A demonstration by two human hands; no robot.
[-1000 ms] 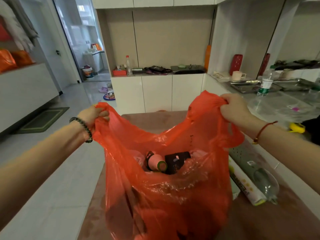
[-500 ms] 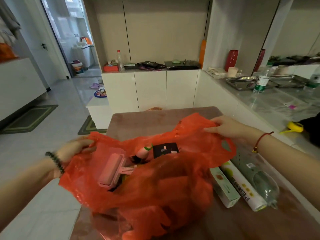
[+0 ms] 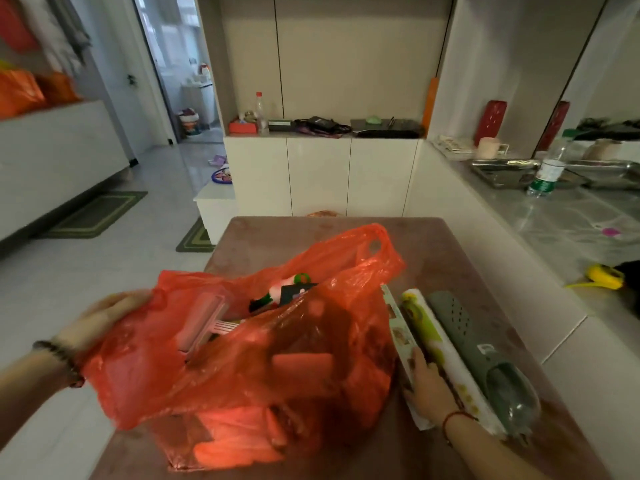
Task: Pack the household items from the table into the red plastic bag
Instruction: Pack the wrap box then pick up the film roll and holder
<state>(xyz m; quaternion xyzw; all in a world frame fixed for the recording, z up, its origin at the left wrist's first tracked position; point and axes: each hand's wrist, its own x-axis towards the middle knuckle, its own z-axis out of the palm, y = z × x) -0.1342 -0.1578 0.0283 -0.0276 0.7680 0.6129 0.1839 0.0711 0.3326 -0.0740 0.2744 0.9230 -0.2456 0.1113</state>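
While the left hand point(image 3: 104, 317) grips the left rim of the red plastic bag point(image 3: 263, 358), the box point(image 3: 394, 317), roll point(image 3: 440, 344) and grey tube point(image 3: 485, 358) lie just right, running near-to-far. The right hand point(image 3: 429, 386), nearer, rests on their near ends, grip unclear.

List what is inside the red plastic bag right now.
Seen through the mouth of the red plastic bag: a pink roller, a pink bottle with green ends, a dark packet. Lower down, blocky shapes show through the film, unidentifiable.
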